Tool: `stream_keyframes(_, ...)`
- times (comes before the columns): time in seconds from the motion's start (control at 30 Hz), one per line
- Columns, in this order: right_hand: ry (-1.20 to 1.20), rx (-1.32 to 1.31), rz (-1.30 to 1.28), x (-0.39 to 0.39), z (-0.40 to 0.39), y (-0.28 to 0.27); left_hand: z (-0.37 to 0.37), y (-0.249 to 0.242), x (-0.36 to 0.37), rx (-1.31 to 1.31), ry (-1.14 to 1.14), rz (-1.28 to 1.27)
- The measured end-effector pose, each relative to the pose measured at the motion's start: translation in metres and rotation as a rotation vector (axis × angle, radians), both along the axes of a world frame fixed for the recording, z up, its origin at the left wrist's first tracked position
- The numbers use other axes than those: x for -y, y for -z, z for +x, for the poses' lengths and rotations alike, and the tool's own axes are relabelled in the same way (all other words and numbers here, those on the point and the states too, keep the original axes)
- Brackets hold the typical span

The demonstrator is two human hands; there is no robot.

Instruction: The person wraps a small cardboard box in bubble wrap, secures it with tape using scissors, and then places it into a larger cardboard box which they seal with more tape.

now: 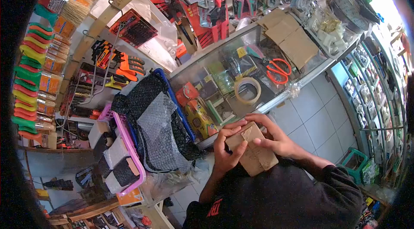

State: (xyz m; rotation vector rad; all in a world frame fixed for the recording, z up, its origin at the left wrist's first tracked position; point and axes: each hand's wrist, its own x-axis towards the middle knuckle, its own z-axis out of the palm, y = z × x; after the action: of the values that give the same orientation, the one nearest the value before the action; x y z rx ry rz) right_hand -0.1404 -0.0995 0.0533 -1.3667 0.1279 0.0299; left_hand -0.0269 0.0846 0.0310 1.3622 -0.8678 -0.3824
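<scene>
A small brown cardboard box (258, 160) is held close against my chest, tilted, with a torn or wrinkled patch on its upper face. My left hand (226, 147) wraps the box's left side, thumb on the top face. On the far right edge, my right hand (271, 136) grips the same box, its thumb pressed near the wrinkled patch. Just beyond the hands is a glass-topped counter (224, 110). On it lie a roll of tan tape (247, 91) and scissors with red-orange handles (278, 71).
Left of me, a blue crate (172, 104) holds black and clear bubble wrap (157, 121). A pink basket (129, 155) with wrapped boxes stands beside it. Flattened cardboard (293, 39) lies on the counter's far end. Paint brushes (32, 86) and packaged tools (205, 4) hang around.
</scene>
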Motion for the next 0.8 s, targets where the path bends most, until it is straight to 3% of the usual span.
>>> stream_keyframes(0.43, -0.015, 0.053, 0.002, -0.002, 0.01, 0.021, 0.004, -0.002, -0.011, -0.113, -0.026, -0.048)
stream_keyframes(0.63, 0.01, 0.056, 0.046, -0.011, 0.019, 0.016, 0.009, -0.03, -0.014, -0.203, -0.076, 0.219)
stream_keyframes(0.8, 0.046, 0.023, -0.047, -0.016, 0.024, 0.008, 0.027, -0.025, -0.026, -0.3, -0.028, 0.2)
